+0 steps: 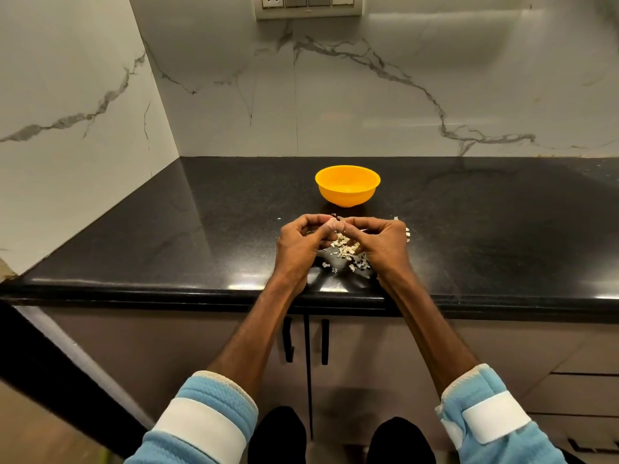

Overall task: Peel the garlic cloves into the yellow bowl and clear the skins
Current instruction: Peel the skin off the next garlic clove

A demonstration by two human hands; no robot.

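Fingers of the left hand (298, 244) and the right hand (385, 244) curl inward and pinch one small garlic clove (332, 224) between them, while loose skins (345, 250) lie scattered on the black counter (201, 229) beneath and between both hands, and the yellow bowl (348, 195) stands just beyond their knuckles.

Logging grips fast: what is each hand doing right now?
Left hand: fingers curled, pinching the small pale garlic clove.
Right hand: fingers curled, pinching the same clove.
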